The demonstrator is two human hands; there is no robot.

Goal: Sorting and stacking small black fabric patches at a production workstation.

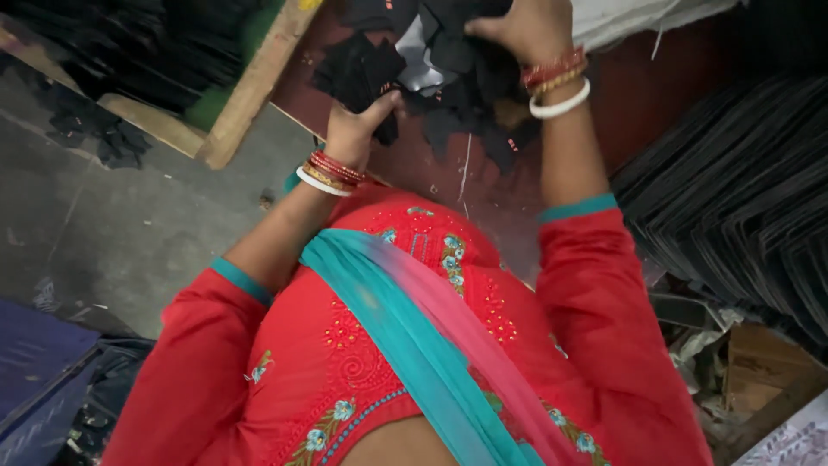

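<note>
Left hand [352, 129] is seen closed on a black fabric piece [379, 86], the thumb pressed onto the cloth and the fingers curled beneath it, at the near edge of a dark red-brown work surface [630, 103]. Red and white bangles [328, 173] are worn on that wrist. Further right, a loose heap of black cut pieces [457, 78] is spread on the same surface, with a grey piece [418, 65] showing among them. Right hand [522, 26] is laid on top of the heap, fingers bent down into the cloth; whether anything is actually pinched there cannot be told. The step in hand is judged to be the sorting or separating of pieces from the heap, and a clean lift of a single piece without dragging its neighbours would be called for. Small red tags [511, 144] are seen on a few pieces; their marks are too small to make out. At far right, dark flat sheets [742, 198] are stacked on edge, and a brown cardboard box [763, 358] lies below them.
</note>
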